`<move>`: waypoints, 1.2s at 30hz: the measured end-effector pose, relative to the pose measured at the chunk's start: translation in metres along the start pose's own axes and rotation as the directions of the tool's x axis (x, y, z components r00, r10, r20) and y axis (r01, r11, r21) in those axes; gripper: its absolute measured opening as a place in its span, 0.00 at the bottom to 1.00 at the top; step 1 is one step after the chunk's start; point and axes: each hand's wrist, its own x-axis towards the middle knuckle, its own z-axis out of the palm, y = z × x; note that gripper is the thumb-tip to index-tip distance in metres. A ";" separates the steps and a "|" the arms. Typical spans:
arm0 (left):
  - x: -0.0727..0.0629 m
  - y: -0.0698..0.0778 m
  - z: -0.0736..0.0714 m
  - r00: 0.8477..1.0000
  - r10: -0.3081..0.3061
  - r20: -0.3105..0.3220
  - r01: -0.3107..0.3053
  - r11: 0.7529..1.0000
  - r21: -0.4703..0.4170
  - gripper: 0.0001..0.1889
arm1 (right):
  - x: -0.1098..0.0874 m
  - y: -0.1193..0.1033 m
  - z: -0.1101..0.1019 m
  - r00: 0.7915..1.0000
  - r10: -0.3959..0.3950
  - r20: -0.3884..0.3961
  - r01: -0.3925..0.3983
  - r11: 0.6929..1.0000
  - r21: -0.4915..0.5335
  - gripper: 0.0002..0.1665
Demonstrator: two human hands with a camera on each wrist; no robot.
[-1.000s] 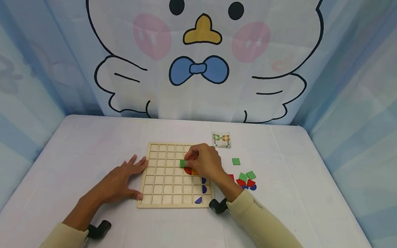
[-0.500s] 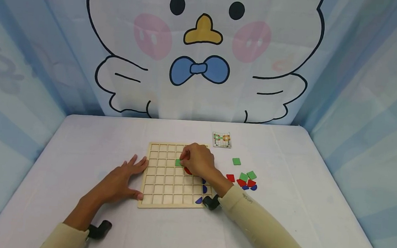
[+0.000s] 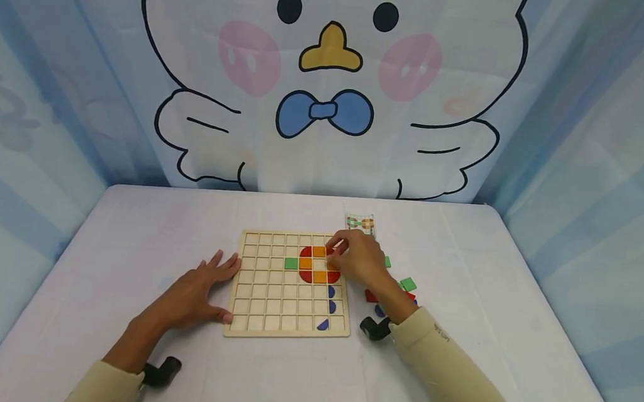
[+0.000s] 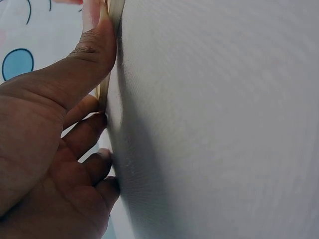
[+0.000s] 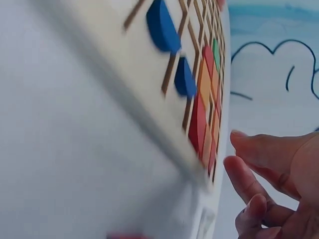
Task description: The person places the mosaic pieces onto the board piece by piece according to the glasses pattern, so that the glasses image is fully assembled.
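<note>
A wooden grid board [image 3: 256, 309] lies on the table. My left hand [image 3: 195, 295] spreads along its left side, thumb and fingertips touching the frame; the left wrist view shows the thumb [image 4: 94, 50] against the edge. Over the board's upper right hovers my right hand [image 3: 356, 257], fingers loosely bent with nothing between them in the right wrist view. Red quarter-round tiles [image 3: 304, 276] and orange square tiles [image 3: 306, 263] form a ring in the grid, partly covered by that hand. One green square tile [image 3: 291, 263] sits left of the ring. Blue tiles [image 3: 331, 306] run below it.
Right of the board, partly behind my right wrist, lie loose green tiles [image 3: 409, 284], red tiles [image 3: 371, 296] and blue tiles [image 3: 379, 310]. A small pattern card [image 3: 359, 221] lies beyond the board. A printed curtain [image 3: 319, 163] hangs behind the table [image 3: 184, 215].
My right hand has slid the green tile left into its cell, let go of it and moved right, uncovering much of the red and orange ring. My left hand has stayed put.
</note>
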 end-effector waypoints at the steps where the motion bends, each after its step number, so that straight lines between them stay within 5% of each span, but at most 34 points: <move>1: 0.000 0.000 0.000 1.000 0.000 -0.001 0.000 1.000 -0.001 0.62 | -0.001 0.005 -0.005 1.000 0.015 -0.009 -0.015 1.000 -0.008 0.12; 10: -0.001 0.000 -0.001 1.000 0.002 -0.001 -0.002 1.000 -0.011 0.62 | -0.009 0.052 -0.042 0.992 0.121 -0.035 -0.122 0.992 -0.032 0.15; 18: 0.000 0.000 -0.001 1.000 -0.008 0.001 0.008 1.000 -0.015 0.63 | -0.012 0.077 -0.054 0.983 0.184 -0.020 -0.185 0.975 -0.122 0.19; 27: -0.001 -0.002 0.001 1.000 0.002 -0.007 -0.002 1.000 -0.011 0.62 | -0.010 0.081 -0.050 0.987 0.159 -0.016 -0.160 0.977 -0.144 0.13; 36: -0.001 -0.001 0.001 1.000 -0.007 -0.003 0.007 1.000 -0.011 0.63 | -0.010 0.063 -0.041 0.994 0.091 -0.056 -0.092 0.995 -0.024 0.05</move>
